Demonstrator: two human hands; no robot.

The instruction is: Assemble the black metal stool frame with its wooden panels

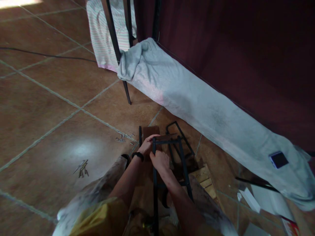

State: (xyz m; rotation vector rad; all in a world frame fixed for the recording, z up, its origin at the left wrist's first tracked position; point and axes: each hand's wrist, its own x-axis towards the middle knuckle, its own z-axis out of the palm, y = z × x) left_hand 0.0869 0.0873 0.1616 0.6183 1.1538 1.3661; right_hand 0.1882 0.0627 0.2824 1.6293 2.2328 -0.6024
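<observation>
Black frame (184, 164) between my knees, its near end partly lost behind my right arm (177, 193). Left hand (147, 145) pinches a brown board's (168, 136) left end at the frame's top corner. Right hand (160, 160) curls at the side bar; fingers hidden, can't tell how tight. Red packet's (290, 226) print unreadable, cut off. Phone (279, 159) near the pale cloth's (201, 101) right end. Screws (121, 137) on floor (49, 114).

Head-worn view, forward and down, onto left hand (147, 145) and right hand (161, 161), near.

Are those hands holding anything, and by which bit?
The right hand seems to hold the black metal rectangular frame by a side bar, near one end. What the left hand holds can't be told.
</observation>
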